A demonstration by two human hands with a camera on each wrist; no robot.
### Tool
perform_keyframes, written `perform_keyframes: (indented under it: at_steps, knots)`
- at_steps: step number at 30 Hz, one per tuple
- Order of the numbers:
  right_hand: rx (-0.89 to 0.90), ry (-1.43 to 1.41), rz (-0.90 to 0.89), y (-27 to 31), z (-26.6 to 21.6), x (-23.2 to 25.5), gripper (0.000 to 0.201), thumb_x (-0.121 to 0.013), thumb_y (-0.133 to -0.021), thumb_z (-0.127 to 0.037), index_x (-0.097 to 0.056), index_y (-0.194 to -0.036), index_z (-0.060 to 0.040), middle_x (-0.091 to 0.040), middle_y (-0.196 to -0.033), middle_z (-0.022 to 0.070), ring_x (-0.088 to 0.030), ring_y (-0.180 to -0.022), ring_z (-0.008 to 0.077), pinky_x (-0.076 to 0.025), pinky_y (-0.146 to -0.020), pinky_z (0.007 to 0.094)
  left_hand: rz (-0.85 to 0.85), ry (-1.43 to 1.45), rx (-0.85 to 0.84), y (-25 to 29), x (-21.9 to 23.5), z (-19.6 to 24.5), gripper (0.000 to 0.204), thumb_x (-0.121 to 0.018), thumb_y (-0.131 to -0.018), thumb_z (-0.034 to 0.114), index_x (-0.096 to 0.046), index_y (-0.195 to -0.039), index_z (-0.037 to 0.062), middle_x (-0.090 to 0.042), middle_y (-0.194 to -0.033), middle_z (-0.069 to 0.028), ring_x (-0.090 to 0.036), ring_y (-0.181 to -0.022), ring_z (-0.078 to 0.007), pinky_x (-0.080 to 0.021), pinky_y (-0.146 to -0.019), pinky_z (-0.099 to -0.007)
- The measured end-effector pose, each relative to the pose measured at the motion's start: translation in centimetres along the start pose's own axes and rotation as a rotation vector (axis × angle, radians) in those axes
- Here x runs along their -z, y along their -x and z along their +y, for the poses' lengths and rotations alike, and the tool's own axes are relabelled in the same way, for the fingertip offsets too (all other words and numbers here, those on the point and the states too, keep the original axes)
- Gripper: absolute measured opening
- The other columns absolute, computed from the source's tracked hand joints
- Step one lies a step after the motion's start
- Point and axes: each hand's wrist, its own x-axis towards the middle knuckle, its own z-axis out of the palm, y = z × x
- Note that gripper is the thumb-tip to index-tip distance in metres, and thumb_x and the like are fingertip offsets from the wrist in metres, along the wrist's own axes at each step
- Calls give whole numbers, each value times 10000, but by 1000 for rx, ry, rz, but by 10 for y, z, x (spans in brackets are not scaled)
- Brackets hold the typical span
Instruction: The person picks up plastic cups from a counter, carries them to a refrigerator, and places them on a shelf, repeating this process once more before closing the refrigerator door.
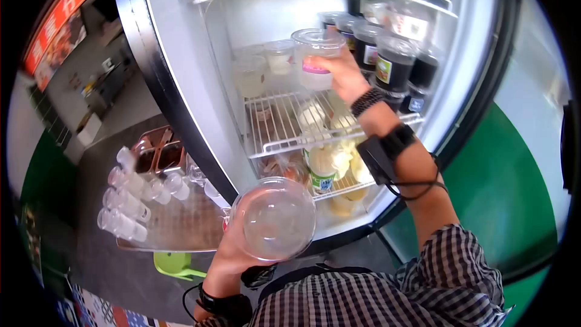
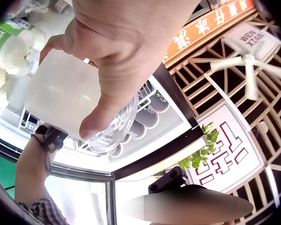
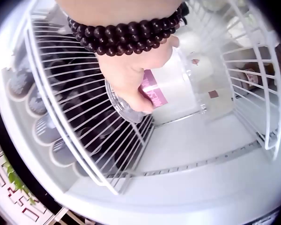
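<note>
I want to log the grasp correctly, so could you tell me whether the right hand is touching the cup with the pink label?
Touching. In the head view the right hand wraps its fingers round the pink-labelled cup.

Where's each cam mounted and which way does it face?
Head: on the head, looking down into the fridge; both hands and checked sleeve show.
Left wrist: under left hand, facing up past the empty cup.
Right wrist: behind right hand, facing the shelf and lidded cup.
Head and left wrist share the empty cup.

Bright daylight, fisheye warp, dark corners
</note>
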Motion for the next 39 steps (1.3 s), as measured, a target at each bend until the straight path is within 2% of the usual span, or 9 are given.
perform_keyframes:
  at_steps: [6, 8, 20, 25, 29, 31, 34, 35, 39]
  knots:
    - [-96, 308, 291, -75, 112, 24, 774, -781, -504, -62, -292, -1096, 34, -484, -1024, 156, -515, -928, 224, -450, -785, 299, 235, 54, 18, -37, -33, 4, 915, -831, -445, 95, -365, -1231, 59, -398, -1228, -77, -426, -1118, -206, -435, -844, -356]
    - [-171, 290, 257, -91, 147, 32, 794, -780, -501, -76, -279, -1107, 37, -481, -1022, 162, -505, -941, 226, -441, -797, 291, 282, 5, -11, -47, -29, 0, 921, -830, -450, 94, -353, -1237, 61, -395, -1227, -75, -429, -1115, -206, -436, -840, -359]
    - [-29, 383, 226, -96, 197, 30, 821, -796, -520, -119, -257, -1120, 37, -462, -1053, 153, -474, -978, 216, -411, -840, 287, 218, -53, -4, -78, -9, 3, 919, -813, -477, 76, -322, -1253, 51, -421, -1214, -86, -437, -1109, -198, -408, -886, -357]
    - [-113, 251, 125, -86, 183, 27, 917, -793, -524, -127, -184, -1185, 57, -403, -1131, 180, -400, -1091, 241, -365, -906, 300, 110, -162, -37, -91, -13, -8, 911, -804, -488, 85, -314, -1255, 47, -424, -1224, -95, -428, -1117, -192, -367, -926, -337]
    - [-330, 355, -61, -102, 177, 69, 972, -757, -568, -155, -113, -1262, 64, -366, -1204, 206, -356, -1146, 253, -331, -939, 339, 125, -203, -108, -108, -15, -12, 882, -801, -508, 127, -321, -1244, 44, -426, -1215, -99, -426, -1118, -202, -362, -926, -334]
    - [-470, 402, 104, -62, 73, 33, 924, -696, -633, -183, -106, -1316, 11, -425, -1182, 169, -380, -1136, 232, -325, -930, 395, 174, -168, -124, -120, -20, -13, 859, -799, -520, 149, -329, -1230, 40, -433, -1197, -103, -431, -1109, -206, -369, -918, -333]
    - [-435, 280, -233, -8, 8, 39, 469, -552, -765, -132, -423, -1205, -38, -523, -1043, 66, -513, -915, 130, -411, -773, 266, 300, -100, -177, -145, -29, -12, 807, -792, -541, 172, -342, -1192, 12, -455, -1140, -114, -466, -1058, -204, -389, -892, -319]
    - [-390, 301, -409, 7, 1, 45, 501, -570, -758, -110, -416, -1232, -53, -524, -1060, 64, -505, -936, 106, -417, -786, 255, 328, -125, -218, -154, -27, -12, 802, -791, -543, 166, -344, -1189, 6, -468, -1126, -116, -478, -1042, -201, -396, -883, -314]
    - [-478, 351, -589, 29, -20, 24, 676, -629, -735, -103, -289, -1319, -74, -457, -1186, 73, -462, -1041, 141, -374, -880, 284, 473, -88, -292, -176, -15, -24, 762, -779, -546, 127, -360, -1167, -15, -521, -1057, -115, -521, -975, -191, -425, -841, -295]
